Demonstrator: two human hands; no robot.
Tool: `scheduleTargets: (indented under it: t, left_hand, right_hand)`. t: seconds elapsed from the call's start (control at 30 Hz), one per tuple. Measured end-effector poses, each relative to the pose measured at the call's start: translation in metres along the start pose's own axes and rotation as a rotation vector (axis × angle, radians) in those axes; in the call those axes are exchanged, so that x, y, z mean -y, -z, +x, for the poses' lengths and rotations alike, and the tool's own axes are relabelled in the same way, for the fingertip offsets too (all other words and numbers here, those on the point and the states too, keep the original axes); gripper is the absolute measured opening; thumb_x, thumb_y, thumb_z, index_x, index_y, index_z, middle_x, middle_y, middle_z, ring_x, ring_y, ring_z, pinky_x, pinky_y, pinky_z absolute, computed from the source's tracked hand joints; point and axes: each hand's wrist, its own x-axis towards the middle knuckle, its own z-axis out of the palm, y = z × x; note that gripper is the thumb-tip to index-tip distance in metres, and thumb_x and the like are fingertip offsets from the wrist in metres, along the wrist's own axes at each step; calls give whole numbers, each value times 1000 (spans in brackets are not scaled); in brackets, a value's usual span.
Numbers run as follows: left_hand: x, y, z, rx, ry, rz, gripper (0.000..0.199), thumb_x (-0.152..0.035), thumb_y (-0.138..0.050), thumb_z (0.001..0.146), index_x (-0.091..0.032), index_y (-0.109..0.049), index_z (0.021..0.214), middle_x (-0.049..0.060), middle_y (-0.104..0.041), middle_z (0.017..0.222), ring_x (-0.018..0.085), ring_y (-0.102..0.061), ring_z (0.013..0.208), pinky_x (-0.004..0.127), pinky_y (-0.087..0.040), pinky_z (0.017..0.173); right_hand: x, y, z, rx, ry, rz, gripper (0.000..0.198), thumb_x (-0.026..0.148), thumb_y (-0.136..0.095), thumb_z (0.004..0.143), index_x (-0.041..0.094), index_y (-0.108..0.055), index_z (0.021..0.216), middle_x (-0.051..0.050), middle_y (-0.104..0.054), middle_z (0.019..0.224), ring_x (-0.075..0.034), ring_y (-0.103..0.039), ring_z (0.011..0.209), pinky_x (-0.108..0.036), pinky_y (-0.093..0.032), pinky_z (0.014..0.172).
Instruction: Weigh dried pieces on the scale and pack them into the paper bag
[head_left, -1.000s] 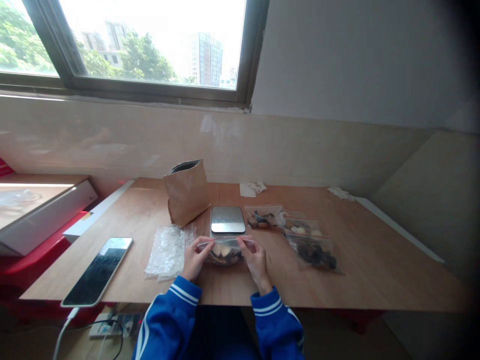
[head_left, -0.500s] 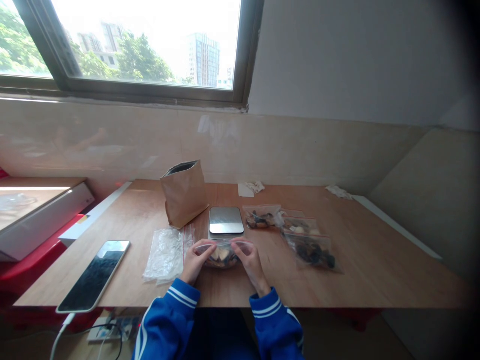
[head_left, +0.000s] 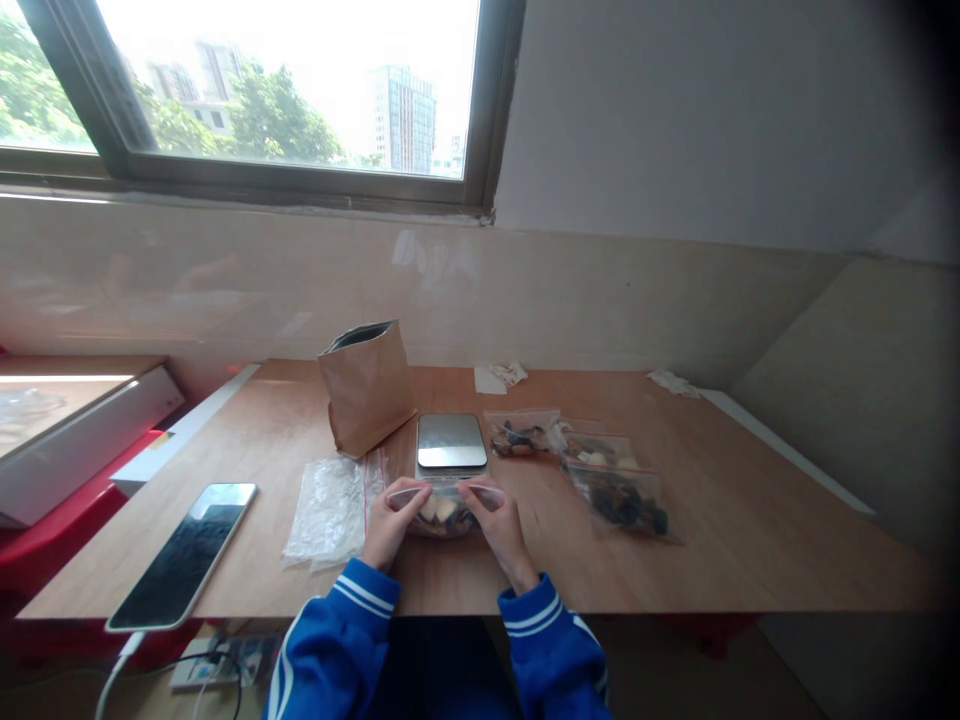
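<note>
Grip of both the left hand [head_left: 390, 520] and right hand [head_left: 501, 525] pinches the top strip of the filled zip bag [head_left: 444, 510] on the counter [head_left: 750, 520] before the scale [head_left: 451, 441]; best press evenly along the seal.

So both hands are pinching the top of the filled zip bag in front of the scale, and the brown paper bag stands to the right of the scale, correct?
Not quite. In the head view the brown paper bag stands to the left of the scale, not the right. The rest holds: the left hand and right hand pinch the top of the filled zip bag in front of the scale.
</note>
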Motion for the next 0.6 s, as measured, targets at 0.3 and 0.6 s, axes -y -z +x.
scheduleTargets:
  t: [0.3,0.6]
  left_hand:
    - [1,-1,1,20,-29,15,24,-37,-68,73,-16,-70,84,4,-68,84,18,-63,82,27,-50,74]
    - [2,1,1,-33,-22,64,24,-38,-69,72,-15,-70,80,4,-68,81,18,-63,79,27,-50,72]
  right_hand:
    - [-3,-2,2,-48,-11,43,19,35,-69,75,17,-70,82,-6,-70,84,-19,-66,82,-31,-52,78]
    - [-3,1,1,-2,-3,-26,18,34,-69,75,16,-68,74,-1,-64,72,-15,-61,69,-24,-48,63]
